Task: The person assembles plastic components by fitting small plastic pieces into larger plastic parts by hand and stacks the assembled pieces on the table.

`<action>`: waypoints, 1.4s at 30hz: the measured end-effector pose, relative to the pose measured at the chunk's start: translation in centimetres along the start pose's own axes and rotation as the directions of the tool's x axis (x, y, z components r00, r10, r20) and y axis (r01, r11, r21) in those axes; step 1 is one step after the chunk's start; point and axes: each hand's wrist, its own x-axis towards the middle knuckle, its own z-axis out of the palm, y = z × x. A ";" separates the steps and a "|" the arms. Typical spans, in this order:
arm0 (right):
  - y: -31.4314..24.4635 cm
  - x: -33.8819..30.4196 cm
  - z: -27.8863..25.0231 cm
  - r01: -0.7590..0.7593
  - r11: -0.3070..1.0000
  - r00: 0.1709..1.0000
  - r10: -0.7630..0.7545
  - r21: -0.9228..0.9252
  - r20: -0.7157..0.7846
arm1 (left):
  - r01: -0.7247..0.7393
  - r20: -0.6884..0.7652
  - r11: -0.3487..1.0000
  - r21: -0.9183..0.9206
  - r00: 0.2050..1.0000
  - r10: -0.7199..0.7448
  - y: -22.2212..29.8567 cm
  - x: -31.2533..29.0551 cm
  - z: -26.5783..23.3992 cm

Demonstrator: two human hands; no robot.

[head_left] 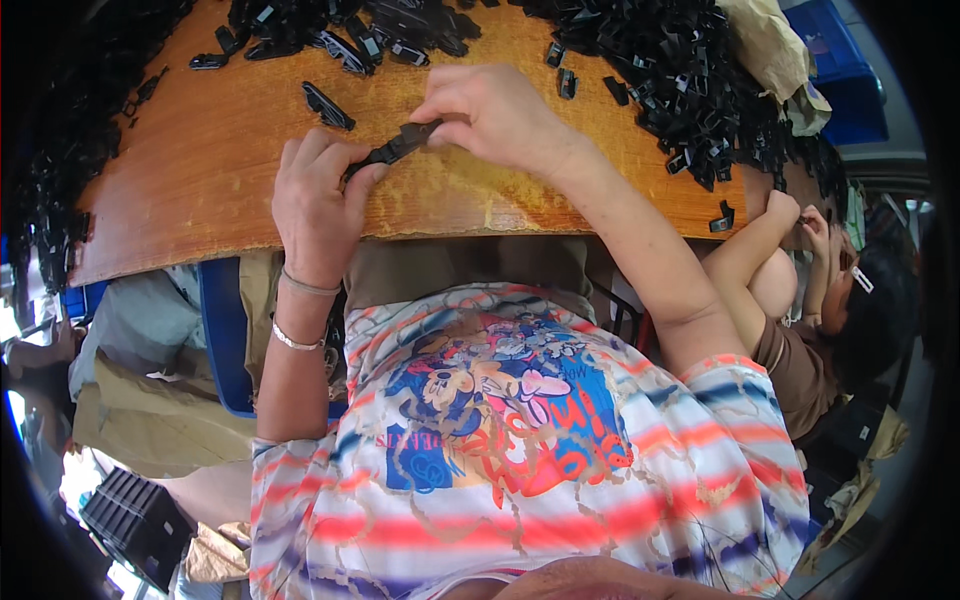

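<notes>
Head view: over the wooden table (215,175), a black plastic piece (398,148) slants from near left to far right, left hand (322,195) pinching its nearer end, right hand (500,115) its farther.

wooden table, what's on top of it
Heaps of black parts and several loose pieces, one just beyond the left hand. The table beneath the heaps is covered and can't be seen.

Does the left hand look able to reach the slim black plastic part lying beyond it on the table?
Probably yes: the slim black part lies just beyond the left hand, nothing visibly between them. But that hand holds another black part, so it may need freeing first.
</notes>
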 end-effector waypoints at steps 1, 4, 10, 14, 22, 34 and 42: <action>-0.1 -0.1 0.0 0.004 1.000 1.000 -0.004 0.000 -0.003 | -0.002 -0.002 1.000 0.004 1.000 0.002 0.2 0.0 -0.2; -0.7 -0.2 0.6 -0.029 1.000 1.000 0.029 -0.003 -0.007 | -0.045 -0.006 0.997 0.067 0.999 0.046 0.5 0.2 -0.3; -1.5 -0.5 2.1 -0.079 0.996 0.997 0.079 -0.037 -0.002 | 0.010 -0.022 1.000 0.028 1.000 -0.009 0.8 0.1 -0.1; -2.4 -2.8 1.0 -0.088 0.995 0.996 0.090 0.054 -0.026 | 0.022 0.124 0.997 0.068 0.992 -0.031 0.6 -2.1 -3.8; 1.3 -7.4 -4.5 -0.680 0.664 0.711 0.495 -0.309 -0.500 | 0.255 0.167 0.964 0.076 0.950 -0.264 -1.5 -5.4 -13.8; -0.2 -7.5 -3.6 -0.431 0.889 0.880 0.376 -0.155 -0.291 | -0.292 0.156 0.913 0.285 0.954 0.256 -4.8 5.9 -3.7; -1.4 -7.1 -2.8 -0.417 0.878 0.907 0.382 -0.234 -0.178 | -0.197 0.316 0.980 0.033 0.932 0.177 -1.3 5.0 -1.5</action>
